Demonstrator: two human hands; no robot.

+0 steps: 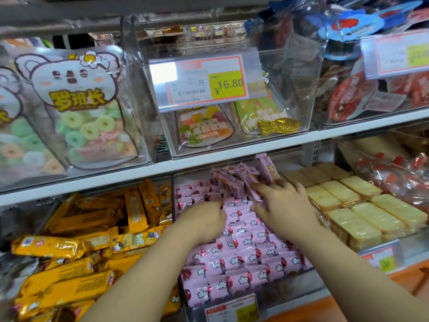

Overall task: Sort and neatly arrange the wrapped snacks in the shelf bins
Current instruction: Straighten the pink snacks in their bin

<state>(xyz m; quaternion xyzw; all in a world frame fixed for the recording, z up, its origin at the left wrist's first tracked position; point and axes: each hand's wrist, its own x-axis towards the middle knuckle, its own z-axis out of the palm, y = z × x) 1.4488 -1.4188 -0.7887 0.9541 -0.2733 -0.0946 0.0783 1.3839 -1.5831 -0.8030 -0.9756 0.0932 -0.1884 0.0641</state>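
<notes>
L hand, R hand in pink snack bin
L curled, grip unclear; R flat on loose packs at 12 o'clock; hard push could topple them.

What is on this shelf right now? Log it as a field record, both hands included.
being sorted: pink wrapped snacks, in rows at the front of the lower middle section
untidy part: loose pink packs jumbled at the back
left hand: on the pink rows, fingers curled down; grip unclear
right hand: fingers spread against the jumbled packs
to the left: yellow wrapped bars, disordered
to the right: pale sandwich biscuits in neat rows
shelf above: bags of gummy rings; price tag reading 16.80
</notes>
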